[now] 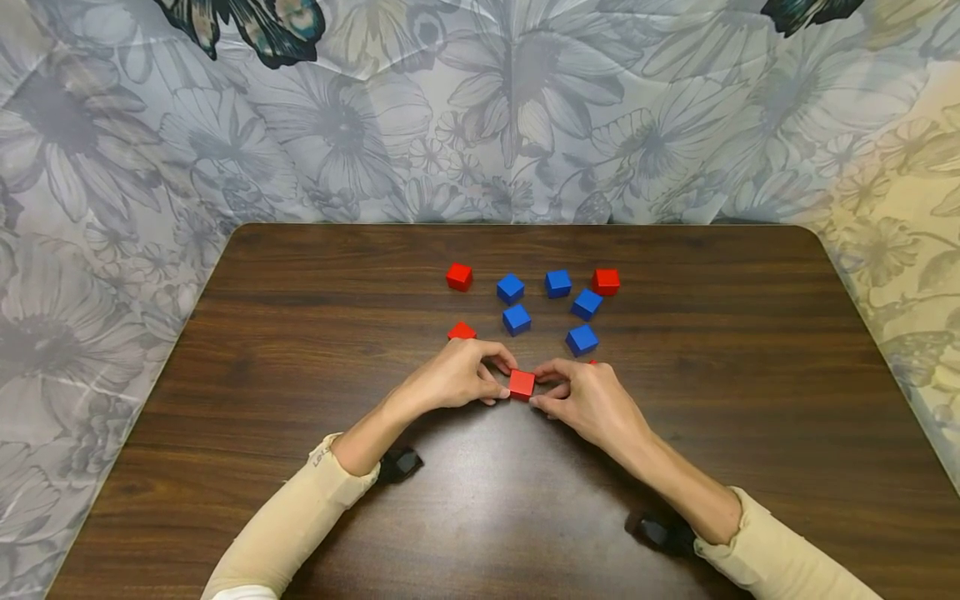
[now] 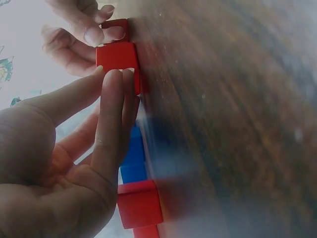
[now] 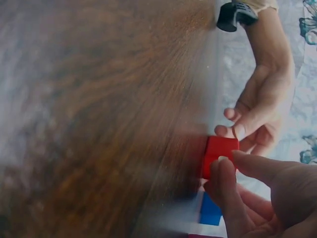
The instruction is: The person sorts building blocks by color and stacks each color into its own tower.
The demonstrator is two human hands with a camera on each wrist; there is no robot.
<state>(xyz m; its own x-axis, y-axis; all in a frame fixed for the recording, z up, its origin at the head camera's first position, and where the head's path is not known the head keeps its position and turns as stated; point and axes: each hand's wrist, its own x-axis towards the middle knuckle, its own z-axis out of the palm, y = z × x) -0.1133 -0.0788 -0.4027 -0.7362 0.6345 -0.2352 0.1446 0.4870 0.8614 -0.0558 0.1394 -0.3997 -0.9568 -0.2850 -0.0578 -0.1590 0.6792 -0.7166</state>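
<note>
A small red cube (image 1: pixel 522 383) stands on the table between the two hands. My left hand (image 1: pixel 453 373) pinches its left side with thumb and fingertips. From the right, my right hand (image 1: pixel 600 408) pinches the opposite side the same way. In the left wrist view the red cube (image 2: pixel 115 55) shows between both sets of fingertips; the right wrist view shows the red cube (image 3: pixel 221 145) there too. Just behind the left hand, another red cube (image 1: pixel 462 331) is partly covered. Only a sliver of a further red cube (image 1: pixel 593 362) shows behind the right hand.
Beyond the hands lie several blue cubes, among them one blue cube (image 1: pixel 517 320) and another blue cube (image 1: pixel 582 340). Two red cubes, one left (image 1: pixel 460 277) and one right (image 1: pixel 606 282), flank them on the brown table (image 1: pixel 315 275). A floral cloth (image 1: pixel 517 125) hangs behind.
</note>
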